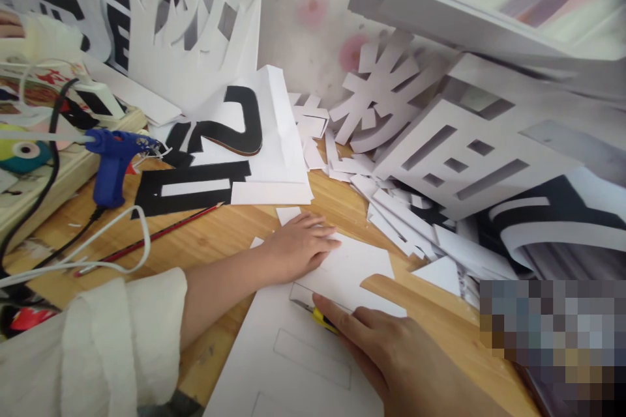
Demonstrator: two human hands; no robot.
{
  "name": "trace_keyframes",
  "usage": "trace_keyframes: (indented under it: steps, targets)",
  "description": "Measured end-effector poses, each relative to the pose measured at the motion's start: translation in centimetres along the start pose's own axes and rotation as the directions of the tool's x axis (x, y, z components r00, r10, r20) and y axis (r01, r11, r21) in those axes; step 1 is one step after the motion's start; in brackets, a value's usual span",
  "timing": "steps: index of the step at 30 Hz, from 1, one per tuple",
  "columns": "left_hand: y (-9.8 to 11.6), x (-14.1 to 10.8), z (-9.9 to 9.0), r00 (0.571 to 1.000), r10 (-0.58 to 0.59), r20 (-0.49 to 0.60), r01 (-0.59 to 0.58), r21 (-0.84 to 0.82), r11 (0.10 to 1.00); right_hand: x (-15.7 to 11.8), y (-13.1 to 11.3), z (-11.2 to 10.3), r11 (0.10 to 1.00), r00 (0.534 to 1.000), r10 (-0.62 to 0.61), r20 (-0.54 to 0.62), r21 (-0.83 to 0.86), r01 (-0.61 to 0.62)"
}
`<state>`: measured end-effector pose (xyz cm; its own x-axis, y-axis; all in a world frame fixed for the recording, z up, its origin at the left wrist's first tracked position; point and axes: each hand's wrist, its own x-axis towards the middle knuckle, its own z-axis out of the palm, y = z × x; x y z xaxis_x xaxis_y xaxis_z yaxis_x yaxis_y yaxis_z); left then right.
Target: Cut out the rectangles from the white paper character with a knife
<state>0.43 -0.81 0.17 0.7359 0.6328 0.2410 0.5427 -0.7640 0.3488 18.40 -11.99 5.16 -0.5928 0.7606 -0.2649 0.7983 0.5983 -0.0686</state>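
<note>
A white board (274, 365) with pencil-drawn rectangles lies on the wooden table. My left hand (298, 247) rests flat on its upper part, fingers stretched to the right. My right hand (376, 345) is closed round a yellow utility knife (323, 320), index finger along its top. The knife's blade is at the left end of the upper drawn rectangle, just below my left hand. Most of the handle is hidden under my right hand.
A blue glue gun (111, 166) and cables are at the left, near a red-black pencil (161, 234). Black cut-out shapes (195, 184) lie beyond. White scraps (401, 221) and a large cut-out character (454, 150) stand at the right. Part of the lower right is pixelated.
</note>
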Motion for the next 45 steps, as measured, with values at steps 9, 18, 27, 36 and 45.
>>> trace_keyframes:
  steps: [9,18,27,36,45]
  targets:
    - [0.1,0.1,-0.2,1.000,-0.009,0.009,0.009,0.001,1.000,-0.1,0.1,0.1,0.999,1.000,0.029,0.001,0.026,-0.030]
    - [0.1,0.2,-0.1,1.000,0.010,-0.014,-0.010,0.021,1.000,1.0,-0.3,-0.3,0.991,0.995,-0.091,0.030,-0.095,0.093]
    - [0.0,0.1,-0.1,1.000,0.020,0.015,-0.021,0.034,0.999,2.2,-1.7,-2.5,0.973,0.981,-0.102,0.165,-0.189,0.132]
    - [-0.3,0.0,-0.5,0.996,0.067,0.056,-0.068,0.024,0.997,1.5,-1.0,-3.0,0.963,0.984,-0.119,0.132,-0.228,0.147]
    - [-0.2,0.0,-0.5,0.996,0.059,0.067,-0.061,0.031,0.998,1.2,-0.4,-3.5,0.970,0.957,-0.091,0.274,-0.195,0.148]
